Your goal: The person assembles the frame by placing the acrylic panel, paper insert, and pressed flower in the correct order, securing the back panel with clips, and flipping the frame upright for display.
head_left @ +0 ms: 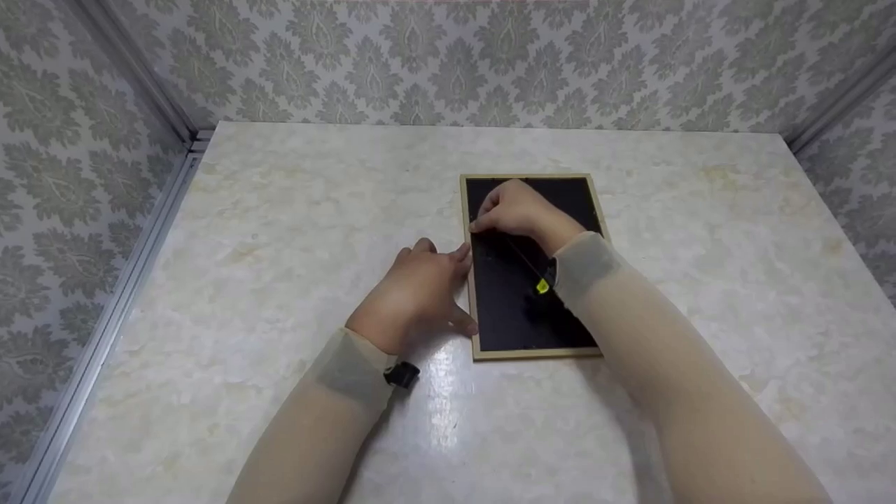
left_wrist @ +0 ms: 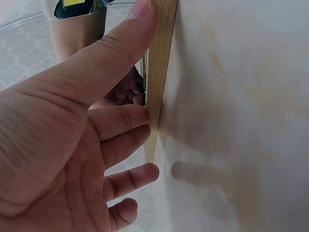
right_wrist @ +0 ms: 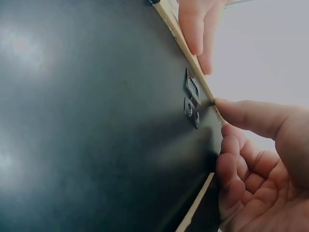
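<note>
A picture frame (head_left: 470, 294) with a thin wooden rim and a dark, glossy panel lies on the table. Along its left rim rests my left hand (head_left: 427, 290), thumb and fingers spread and some fingertips touching the wood. My right hand (head_left: 518, 208) reaches across the panel to that same rim, a little farther up. In the right wrist view the right thumb (right_wrist: 246, 113) presses at the inner edge while the other fingers curl below; whether they pinch anything is hidden. A small toothed metal hanger (right_wrist: 191, 89) sits on the panel close by.
The pale marbled table (head_left: 280, 210) surrounds the frame on all sides. Patterned wall panels (head_left: 413, 63) with metal posts stand behind and at both sides. A dark wrist device (head_left: 402, 375) is strapped at my left wrist.
</note>
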Available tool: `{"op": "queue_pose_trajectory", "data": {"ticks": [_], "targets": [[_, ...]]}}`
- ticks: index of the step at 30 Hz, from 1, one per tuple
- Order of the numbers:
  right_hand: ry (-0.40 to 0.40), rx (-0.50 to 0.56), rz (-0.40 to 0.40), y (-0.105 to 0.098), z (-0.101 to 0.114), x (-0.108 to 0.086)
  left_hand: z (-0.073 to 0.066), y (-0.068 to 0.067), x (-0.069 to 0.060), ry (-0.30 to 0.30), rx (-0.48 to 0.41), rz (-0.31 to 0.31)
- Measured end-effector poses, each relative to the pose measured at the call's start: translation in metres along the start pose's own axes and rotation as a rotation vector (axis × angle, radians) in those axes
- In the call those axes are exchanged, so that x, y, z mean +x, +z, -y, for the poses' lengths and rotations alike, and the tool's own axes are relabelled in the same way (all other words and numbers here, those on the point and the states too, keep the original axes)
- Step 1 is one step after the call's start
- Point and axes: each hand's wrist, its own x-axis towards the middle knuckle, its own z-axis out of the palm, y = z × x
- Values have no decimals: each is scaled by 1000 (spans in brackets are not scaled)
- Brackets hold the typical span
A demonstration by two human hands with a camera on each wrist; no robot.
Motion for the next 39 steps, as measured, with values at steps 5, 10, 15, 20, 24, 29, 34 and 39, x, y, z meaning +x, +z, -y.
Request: {"op": "queue_pose_trajectory", "data": {"ticks": [5,10,15,20,24,29,34,39], "targets": [[9,24,7,-2,3,1,0,-3,0,-17,-5,-2],[11,35,1,-5,4,3,-1,-6,1,-31,-12,-9],[15,19,29,-9,5,5,1,-8,6,-8,14,8],[12,75,79,-21,-3,8,2,-8,12,5,26,38],[-18,68,11,-37,-19,5,1,-6,12,-8,17,42],[-64,-7,-86,-53,-38,4,-1,-5,7,2,46,39],[-120,-64,-108,-61,-46,8,-8,-1,0,30,78,56],[-129,-134,-102,-65,-49,12,-23,3,-5,48,132,74]]}}
